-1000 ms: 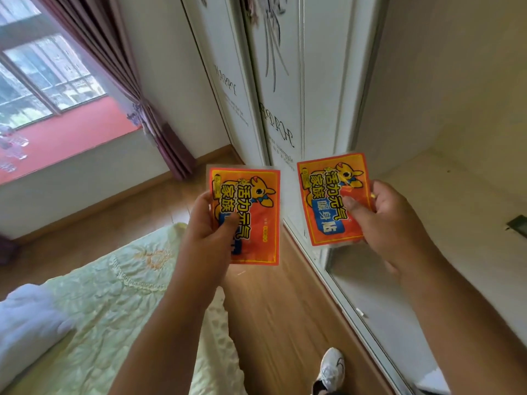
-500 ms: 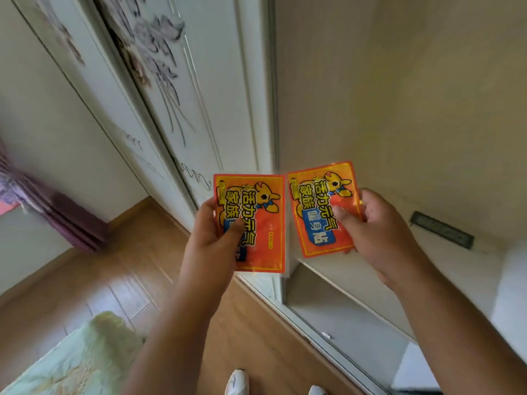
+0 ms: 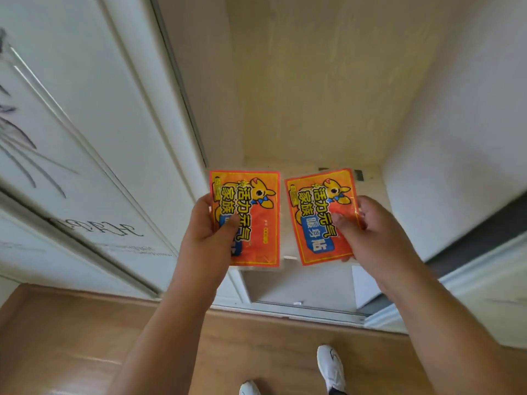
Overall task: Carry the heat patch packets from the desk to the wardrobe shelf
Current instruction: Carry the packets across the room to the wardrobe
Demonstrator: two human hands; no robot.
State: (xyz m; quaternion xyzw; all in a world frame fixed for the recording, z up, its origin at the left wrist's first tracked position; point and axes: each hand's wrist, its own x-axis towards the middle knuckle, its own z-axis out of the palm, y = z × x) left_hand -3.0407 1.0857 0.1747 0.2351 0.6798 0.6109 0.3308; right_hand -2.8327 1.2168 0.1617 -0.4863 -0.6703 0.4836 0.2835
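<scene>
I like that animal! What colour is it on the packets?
Yellow, on the orange heat patch packets, head view.

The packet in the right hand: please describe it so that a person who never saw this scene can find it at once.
Look at the open wardrobe compartment with the pale shelf straight ahead. In front of it two hands each hold an orange packet; take the one in the right hand. This right packet is tilted, and its blue label shows almost fully, while the left packet stands straighter and the left hand covers its label.

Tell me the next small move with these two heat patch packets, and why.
Probably reach both forward and lower them onto the wardrobe shelf: the left hand and right hand each grip one packet in front of the open compartment, above the shelf's front edge.
</scene>
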